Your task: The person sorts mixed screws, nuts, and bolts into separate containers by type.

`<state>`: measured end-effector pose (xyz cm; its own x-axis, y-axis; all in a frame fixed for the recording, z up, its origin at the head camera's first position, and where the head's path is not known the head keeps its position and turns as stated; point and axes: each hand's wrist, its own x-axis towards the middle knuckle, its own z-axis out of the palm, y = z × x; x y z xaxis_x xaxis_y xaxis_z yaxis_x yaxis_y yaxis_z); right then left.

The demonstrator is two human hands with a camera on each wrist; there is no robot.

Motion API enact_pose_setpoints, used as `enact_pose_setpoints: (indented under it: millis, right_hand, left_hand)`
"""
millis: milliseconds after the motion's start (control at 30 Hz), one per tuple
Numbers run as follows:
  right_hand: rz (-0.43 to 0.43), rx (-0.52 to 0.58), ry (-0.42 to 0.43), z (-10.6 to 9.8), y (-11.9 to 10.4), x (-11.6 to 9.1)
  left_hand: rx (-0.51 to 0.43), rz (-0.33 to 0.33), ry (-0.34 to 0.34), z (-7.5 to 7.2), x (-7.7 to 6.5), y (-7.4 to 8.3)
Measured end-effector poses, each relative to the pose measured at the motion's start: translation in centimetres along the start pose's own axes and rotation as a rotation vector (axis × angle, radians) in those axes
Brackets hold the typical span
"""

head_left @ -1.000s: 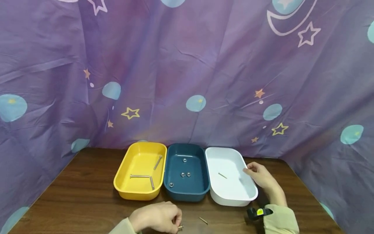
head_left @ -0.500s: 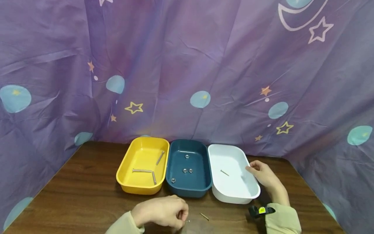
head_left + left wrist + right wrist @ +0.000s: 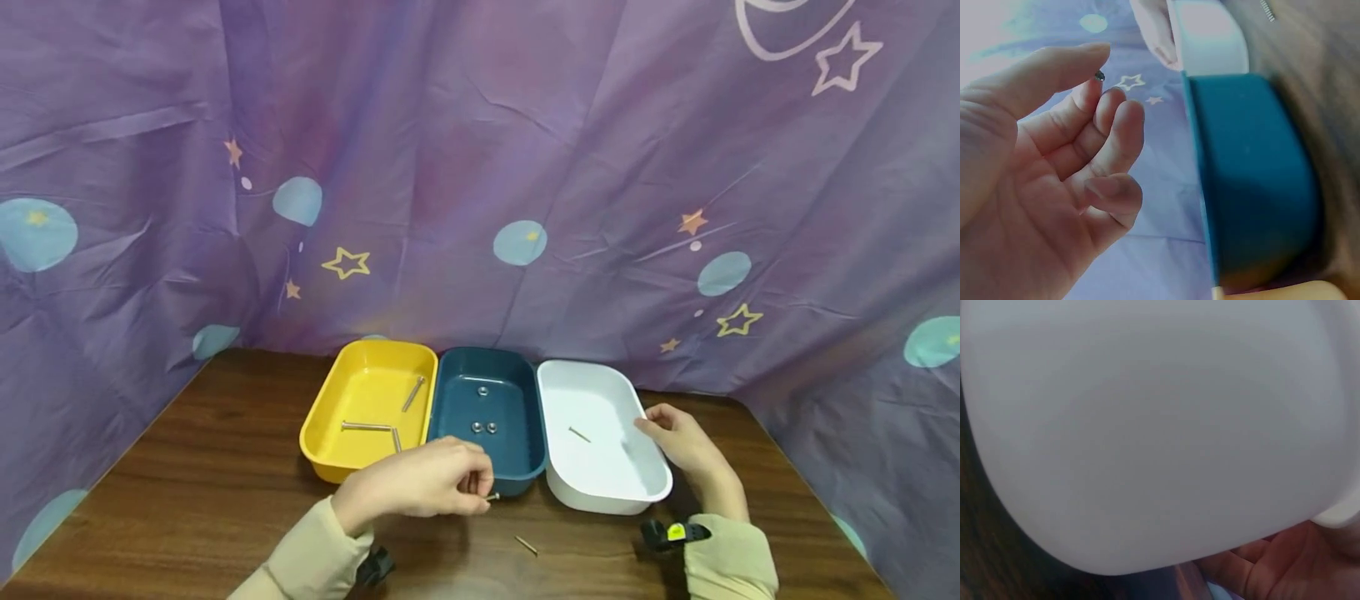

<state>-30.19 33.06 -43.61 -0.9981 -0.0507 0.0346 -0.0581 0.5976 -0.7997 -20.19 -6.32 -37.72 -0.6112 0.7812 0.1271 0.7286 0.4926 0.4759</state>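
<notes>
My left hand (image 3: pixel 423 479) is raised over the table at the front of the dark blue tray (image 3: pixel 517 454). Between thumb and index finger it pinches a small screw (image 3: pixel 492 497), whose end (image 3: pixel 1099 75) shows in the left wrist view. My right hand (image 3: pixel 688 450) grips the right rim of the white tray (image 3: pixel 600 479), thumb over the edge. One thin brass-coloured screw (image 3: pixel 579 435) lies inside that tray. Another such screw (image 3: pixel 527 546) rests on the table in front of the trays. The left hand covers the blue tray's front left corner.
A yellow tray (image 3: pixel 341 408) stands at the left of the row, with long silver bolts (image 3: pixel 367 427) in it. Several nuts (image 3: pixel 483 391) lie in the blue tray. Behind the wooden table (image 3: pixel 172 483) hangs a purple curtain (image 3: pixel 450 167).
The left hand has lifted from the tabletop, the screw in its pinch, and moved forward and slightly right towards the blue tray. The right hand keeps its grip on the white tray.
</notes>
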Motion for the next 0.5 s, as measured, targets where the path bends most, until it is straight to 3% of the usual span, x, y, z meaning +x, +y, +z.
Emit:
enact_pose_setpoints:
  millis: [233, 500]
  right_hand:
    - [0.014, 0.023, -0.029, 0.0, 0.2, -0.2]
    - [0.024, 0.009, -0.022, 0.0, 0.4, 0.1]
  left_hand:
    - [0.001, 0.01, 0.056, -1.6, 1.0, 0.0]
    - [-0.02, -0.004, 0.113, -3.5, 1.0, -0.3]
